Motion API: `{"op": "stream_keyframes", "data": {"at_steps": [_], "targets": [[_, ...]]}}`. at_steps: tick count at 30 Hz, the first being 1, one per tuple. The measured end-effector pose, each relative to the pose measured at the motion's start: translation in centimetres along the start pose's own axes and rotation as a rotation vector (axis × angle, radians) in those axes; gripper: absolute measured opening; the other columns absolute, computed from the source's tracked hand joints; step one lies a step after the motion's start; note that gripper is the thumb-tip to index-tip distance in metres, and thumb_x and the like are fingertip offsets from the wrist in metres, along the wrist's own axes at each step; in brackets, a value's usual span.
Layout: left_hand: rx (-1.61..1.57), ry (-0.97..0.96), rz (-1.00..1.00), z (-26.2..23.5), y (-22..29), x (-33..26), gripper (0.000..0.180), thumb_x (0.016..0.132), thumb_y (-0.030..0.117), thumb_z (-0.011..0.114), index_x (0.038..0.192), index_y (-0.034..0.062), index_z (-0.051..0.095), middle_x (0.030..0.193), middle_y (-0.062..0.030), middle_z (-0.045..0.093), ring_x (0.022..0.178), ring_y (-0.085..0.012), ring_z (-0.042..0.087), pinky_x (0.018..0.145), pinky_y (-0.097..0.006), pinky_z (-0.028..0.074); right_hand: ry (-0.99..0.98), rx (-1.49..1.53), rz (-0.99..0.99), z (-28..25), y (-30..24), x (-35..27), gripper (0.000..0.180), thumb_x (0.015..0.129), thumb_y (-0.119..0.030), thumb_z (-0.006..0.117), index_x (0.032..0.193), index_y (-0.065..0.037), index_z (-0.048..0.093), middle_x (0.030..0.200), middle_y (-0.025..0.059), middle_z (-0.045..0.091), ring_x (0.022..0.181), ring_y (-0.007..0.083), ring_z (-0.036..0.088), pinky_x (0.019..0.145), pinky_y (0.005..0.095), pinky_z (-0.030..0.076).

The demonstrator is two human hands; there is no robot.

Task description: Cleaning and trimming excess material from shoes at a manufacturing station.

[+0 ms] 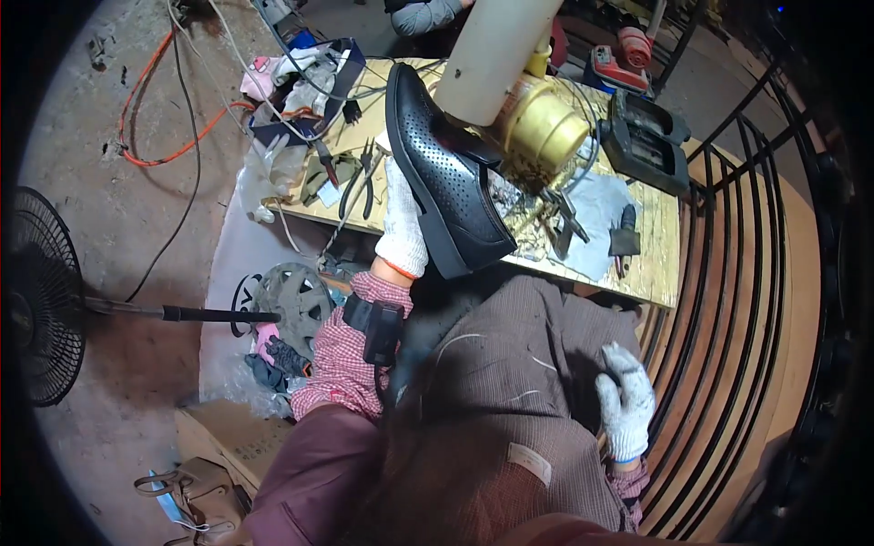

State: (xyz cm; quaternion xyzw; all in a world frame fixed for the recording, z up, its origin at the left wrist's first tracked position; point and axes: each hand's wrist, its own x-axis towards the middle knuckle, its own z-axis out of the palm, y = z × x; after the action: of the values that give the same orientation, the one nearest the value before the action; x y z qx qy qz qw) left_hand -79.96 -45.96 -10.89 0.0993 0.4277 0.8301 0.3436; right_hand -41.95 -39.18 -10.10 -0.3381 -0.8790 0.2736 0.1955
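Observation:
A black leather shoe [446, 164] with rows of small punched holes is held up over the workbench, toe pointing away and sole to the left. Gripping it is my left hand [401, 223], in a white knit glove; its fingers are hidden behind the shoe. Just past the shoe stand a pale upright pipe [496, 59] and a yellow cylindrical fitting [551, 127]. My right hand [627, 400], gloved in white too, is low at the right beside the brown striped apron [510, 355]. Its fingers are apart and hold nothing.
On the wooden bench [655, 264] lie pliers [369, 182], a dark-handled tool [625, 237] and a black two-slot tray [648, 136]. A box of gloves [314, 77] is at its far left. Black metal rails [728, 309] run along the right; a fan [41, 296] stands left.

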Motion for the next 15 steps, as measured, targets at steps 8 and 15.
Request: {"op": "stream_keyframes", "data": {"at_steps": [8,15], "targets": [[0.048,0.084,0.056,-0.7,2.9,1.6,0.076,0.098,0.068,0.035,0.148,0.0115,0.041,0.142,-0.01,0.052,0.124,-0.0261,0.056,0.105,-0.04,0.047,-0.01,0.082,0.044,0.9,0.7,0.7,0.03,0.088,-0.014,0.067,0.117,-0.004,0.069,0.119,0.0165,0.068,0.113,0.0322,0.065,0.098,0.0387,0.05],[-0.048,0.09,0.154,-3.2,1.8,-1.9,0.084,0.093,0.073,0.041,0.15,0.0111,0.04,0.146,-0.0089,0.049,0.13,-0.0293,0.049,0.112,-0.044,0.039,-0.02,0.06,-0.034,1.6,0.0,2.4,0.031,0.088,-0.015,0.068,0.118,-0.007,0.068,0.12,0.016,0.067,0.11,0.0331,0.065,0.094,0.0393,0.05]]}}
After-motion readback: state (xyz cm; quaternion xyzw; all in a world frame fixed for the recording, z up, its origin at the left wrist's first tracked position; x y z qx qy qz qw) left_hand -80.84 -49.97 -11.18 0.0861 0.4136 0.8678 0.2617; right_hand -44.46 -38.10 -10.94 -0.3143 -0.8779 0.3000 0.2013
